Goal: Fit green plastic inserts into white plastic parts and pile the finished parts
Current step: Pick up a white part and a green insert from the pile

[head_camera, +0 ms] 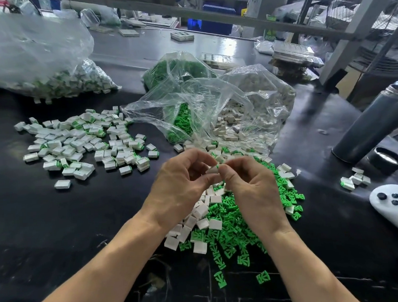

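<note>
Pinching one small white rectangular plastic part (212, 169) between left hand (183, 183) and right hand (252, 187) above the black worktop (81, 229), both grips closed on it: probably light, stiff, slick, best held by its flat sides.

Both forearms bare, coming in from the near edge of the surface (56, 219) & angling inward to meet mid-frame. Left hand (183, 182): back toward camera, fingers curled, thumb & index tips pinched at the meeting point. Right hand (250, 187): back also up, fingers curled, thumb tip pressed against the left thumb (what sits between the tips is mostly hidden). Wrists roughly level w/ each other, both hands raised off the surface.
</note>
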{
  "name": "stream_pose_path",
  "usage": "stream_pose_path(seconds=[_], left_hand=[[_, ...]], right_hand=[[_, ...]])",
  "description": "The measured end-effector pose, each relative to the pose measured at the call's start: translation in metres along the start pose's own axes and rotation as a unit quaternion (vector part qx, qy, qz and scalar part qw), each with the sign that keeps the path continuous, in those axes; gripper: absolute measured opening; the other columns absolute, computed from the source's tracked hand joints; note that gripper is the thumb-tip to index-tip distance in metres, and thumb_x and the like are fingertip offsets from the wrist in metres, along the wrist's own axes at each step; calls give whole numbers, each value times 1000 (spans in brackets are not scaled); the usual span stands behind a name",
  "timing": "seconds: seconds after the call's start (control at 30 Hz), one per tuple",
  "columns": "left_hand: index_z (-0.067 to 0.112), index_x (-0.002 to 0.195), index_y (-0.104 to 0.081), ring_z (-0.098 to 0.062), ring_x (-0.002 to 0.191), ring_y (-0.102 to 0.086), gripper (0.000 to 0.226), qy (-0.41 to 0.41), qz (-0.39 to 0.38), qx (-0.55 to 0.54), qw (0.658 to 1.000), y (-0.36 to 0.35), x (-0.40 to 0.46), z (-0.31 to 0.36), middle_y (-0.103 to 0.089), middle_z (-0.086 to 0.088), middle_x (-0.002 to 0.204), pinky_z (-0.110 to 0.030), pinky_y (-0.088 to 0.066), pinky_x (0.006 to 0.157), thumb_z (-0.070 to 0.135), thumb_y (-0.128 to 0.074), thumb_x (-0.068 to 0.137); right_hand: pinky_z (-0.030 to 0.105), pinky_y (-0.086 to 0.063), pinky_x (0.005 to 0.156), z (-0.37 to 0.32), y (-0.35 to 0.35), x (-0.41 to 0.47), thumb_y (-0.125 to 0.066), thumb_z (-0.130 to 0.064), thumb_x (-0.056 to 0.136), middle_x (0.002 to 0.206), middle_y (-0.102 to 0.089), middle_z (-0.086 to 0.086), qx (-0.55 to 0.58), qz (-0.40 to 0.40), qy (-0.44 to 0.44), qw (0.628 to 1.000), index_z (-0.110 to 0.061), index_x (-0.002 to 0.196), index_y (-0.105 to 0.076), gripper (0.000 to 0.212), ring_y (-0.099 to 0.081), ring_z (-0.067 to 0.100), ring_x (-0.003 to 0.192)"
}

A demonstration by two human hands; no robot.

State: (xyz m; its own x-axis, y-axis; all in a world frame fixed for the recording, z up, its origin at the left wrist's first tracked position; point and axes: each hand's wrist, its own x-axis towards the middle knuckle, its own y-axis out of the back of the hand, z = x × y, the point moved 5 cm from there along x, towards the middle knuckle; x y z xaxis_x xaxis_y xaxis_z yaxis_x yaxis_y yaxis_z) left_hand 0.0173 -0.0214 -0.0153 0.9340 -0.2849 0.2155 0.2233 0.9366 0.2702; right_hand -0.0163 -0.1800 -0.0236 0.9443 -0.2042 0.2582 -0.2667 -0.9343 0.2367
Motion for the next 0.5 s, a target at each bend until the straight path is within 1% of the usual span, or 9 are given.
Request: stream_pose_path(seconds=[0.1, 0.2, 0.27, 0.3, 0.33, 0.37, 0.43, 0.5], left_hand=[[34, 98, -71, -9, 73, -68, 17, -19, 4, 46, 999, 0, 0, 0, -71, 12, 82, -38, -62, 71, 31, -81, 85], [36, 99, -71, -5, 76, -65, 15, -55, 16, 122, 991, 3, 0, 4, -68, 16, 87, -28, -59, 70, 33, -80, 87], [35, 99, -71, -1, 80, -63, 14, -68, 32, 178, 981, 8, 1, 3, -63, 21, 93, -18, -55, 73, 34, -79, 87], [34, 100, -70, 0, 82, -62, 14, -62, 40, 203, 977, 13, 3, 1, -61, 22, 96, -17, -56, 77, 33, -78, 88], [33, 102, -69, -1, 84, -61, 15, -50, 51, 230, 971, 20, 5, -3, -59, 22, 98, -19, -56, 83, 32, -77, 89], [29, 104, -70, -3, 89, -61, 15, -36, 67, 264, 961, 28, 7, -9, -60, 18, 101, -24, -56, 89, 30, -76, 90], [23, 107, -73, -13, 96, -60, 17, -10, 113, 351, 929, 45, 12, -18, -63, 7, 102, -36, -50, 98, 29, -75, 91], [21, 108, -75, -22, 99, -60, 19, 7, 158, 423, 892, 60, 17, -22, -68, -1, 102, -43, -45, 97, 29, -76, 91]], right_hand=[[28, -55, 68, 0, -1, 0, -70, -26, 98, 79, -71, -7, -5, 4, -7, 1000, -26, 89, -70, 9, -65, 9, 72], [26, -54, 67, 2, -1, -1, -70, -28, 98, 76, -70, -10, -16, 12, -18, 1000, -25, 88, -70, 10, -64, 6, 70], [30, -57, 67, 3, 1, 0, -71, -31, 97, 79, -73, -6, -20, 25, -27, 999, -25, 88, -71, 11, -66, 12, 71], [31, -58, 67, 4, 4, 1, -71, -31, 97, 80, -73, -4, -21, 34, -31, 999, -25, 88, -72, 12, -68, 15, 73], [28, -57, 65, 5, 7, 2, -71, -32, 97, 80, -73, -4, -25, 42, -34, 998, -25, 87, -72, 12, -68, 14, 72], [23, -55, 62, 6, 10, 3, -71, -32, 97, 79, -73, -7, -33, 48, -36, 998, -25, 87, -72, 12, -66, 9, 69], [14, -48, 59, 10, 16, 4, -71, -32, 97, 75, -71, -13, -50, 57, -45, 996, -24, 87, -72, 13, -62, 1, 64], [14, -48, 61, 13, 19, 5, -72, -33, 96, 75, -72, -12, -52, 60, -55, 995, -24, 88, -73, 13, -61, -1, 64]])
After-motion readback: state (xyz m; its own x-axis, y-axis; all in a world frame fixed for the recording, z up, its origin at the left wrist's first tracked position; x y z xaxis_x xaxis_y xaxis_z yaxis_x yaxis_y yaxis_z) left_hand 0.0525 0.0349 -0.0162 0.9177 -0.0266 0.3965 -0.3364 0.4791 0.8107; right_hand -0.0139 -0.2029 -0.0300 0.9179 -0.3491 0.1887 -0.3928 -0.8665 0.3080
